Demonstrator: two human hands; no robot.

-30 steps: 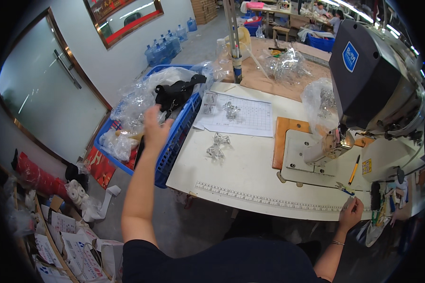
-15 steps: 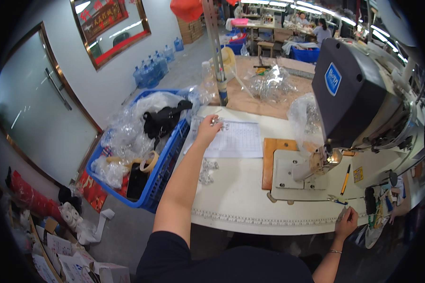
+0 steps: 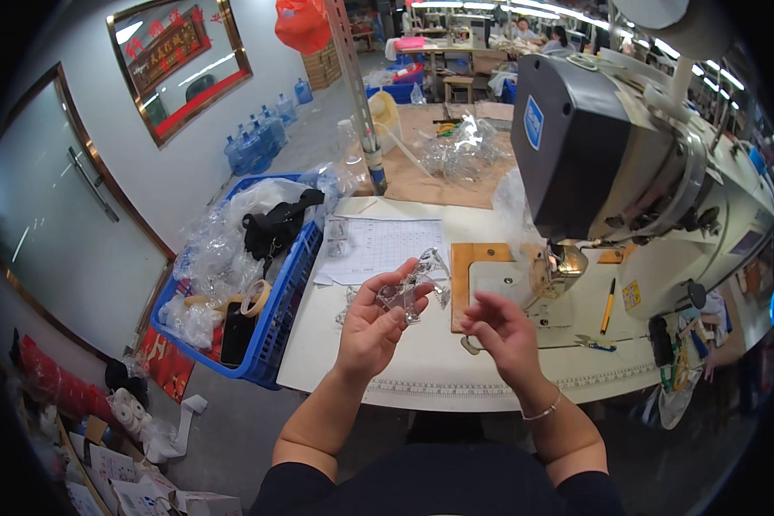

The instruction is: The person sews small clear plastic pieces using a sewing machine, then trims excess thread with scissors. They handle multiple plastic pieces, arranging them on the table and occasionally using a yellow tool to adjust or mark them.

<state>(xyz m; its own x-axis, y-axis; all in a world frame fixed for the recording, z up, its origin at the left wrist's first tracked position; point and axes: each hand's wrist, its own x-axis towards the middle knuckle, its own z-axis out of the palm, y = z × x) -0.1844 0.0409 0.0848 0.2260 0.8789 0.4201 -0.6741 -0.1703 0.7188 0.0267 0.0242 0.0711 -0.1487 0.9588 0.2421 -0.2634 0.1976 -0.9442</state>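
Observation:
My left hand (image 3: 371, 331), palm up with its fingers curled, holds a crumpled, shiny clear plastic piece (image 3: 428, 273) above the white sewing table (image 3: 421, 365). To its right, my right hand (image 3: 506, 340) is raised with its fingers loosely bent and a little apart; I see nothing held in it. Behind the left hand lie printed sheets of paper (image 3: 400, 245), with another small clear plastic piece (image 3: 339, 236) on them. More clear plastic is partly hidden beside the left hand. The sewing machine (image 3: 568, 146) stands just beyond my right hand.
A blue basket (image 3: 271, 348) of plastic bags, black cloth and a tape roll (image 3: 255, 297) stands at the left. Thread snips (image 3: 595, 342) and a yellow pen (image 3: 609, 307) lie at the right. A metal pole (image 3: 353, 77) rises behind the table.
My left hand has come back from the papers toward me with clear plastic in it. My right hand has moved from the table's right front edge to the middle. The view has shifted right.

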